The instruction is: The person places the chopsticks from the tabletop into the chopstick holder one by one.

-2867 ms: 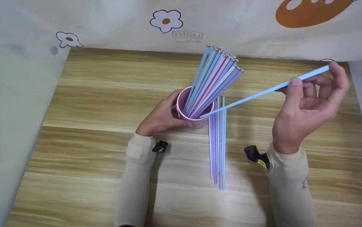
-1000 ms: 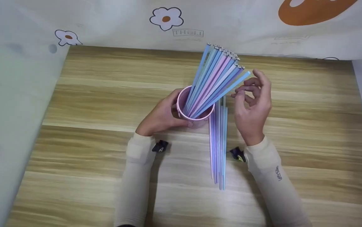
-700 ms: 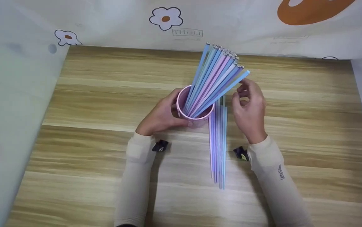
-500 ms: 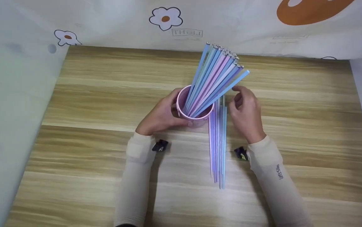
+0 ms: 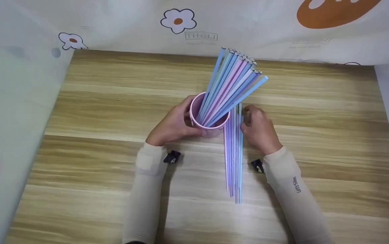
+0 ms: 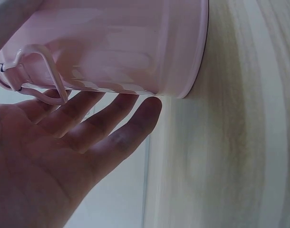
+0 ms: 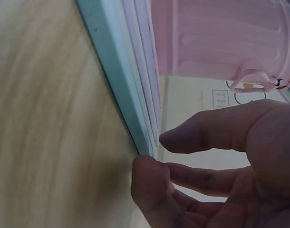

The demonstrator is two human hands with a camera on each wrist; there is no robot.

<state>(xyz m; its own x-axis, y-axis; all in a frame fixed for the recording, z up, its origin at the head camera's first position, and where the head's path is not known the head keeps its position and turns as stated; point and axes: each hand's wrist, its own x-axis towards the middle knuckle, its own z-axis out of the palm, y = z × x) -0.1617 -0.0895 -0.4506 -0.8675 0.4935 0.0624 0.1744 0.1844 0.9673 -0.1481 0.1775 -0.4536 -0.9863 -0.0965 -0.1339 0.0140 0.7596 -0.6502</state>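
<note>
In the head view a small pink bucket (image 5: 210, 133) stands on the table, holding a bundle of pastel pencil-like sticks (image 5: 228, 84) with shiny tips. One light blue stick (image 5: 248, 91) leans out to the right, its top end plain. My left hand (image 5: 170, 125) grips the bucket, thumb on the near side; the left wrist view shows its fingers (image 6: 130, 135) along the wall by a small handle (image 6: 52, 71). My right hand (image 5: 261, 130) is at the row of loose sticks (image 5: 231, 162). In the right wrist view its index fingertip meets the end of a teal stick (image 7: 117, 71), thumb apart.
The wood-grain table (image 5: 96, 169) runs out on both sides of the arms. A pale curtain with flower prints (image 5: 178, 21) closes off the back. Small black cameras (image 5: 171, 157) sit on both wrists.
The right hand brought a light blue stick to the bucket and let go of it inside. It then moved down to the far end of the loose sticks. The left hand stayed on the bucket.
</note>
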